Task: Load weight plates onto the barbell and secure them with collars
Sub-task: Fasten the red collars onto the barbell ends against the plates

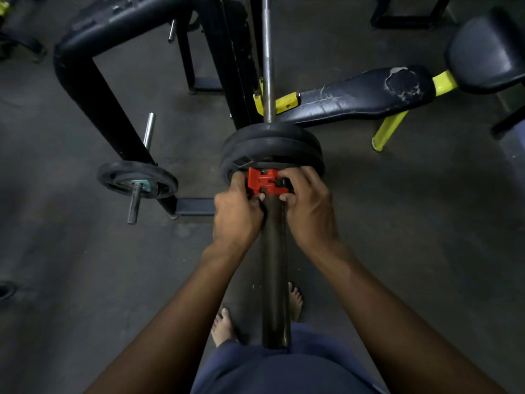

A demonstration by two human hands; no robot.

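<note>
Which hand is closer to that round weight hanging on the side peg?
The left hand. It grips the red collar on the barbell, on the side toward the plate on the peg. The right hand holds the collar's far side, farther from it.

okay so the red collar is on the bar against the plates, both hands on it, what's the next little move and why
Probably press the red collar's lever shut. Both hands grip it on the sleeve, right against the plates, and the clasp looks partly open.

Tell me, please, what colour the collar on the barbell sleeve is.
Red collar, seen in the head view.
</note>
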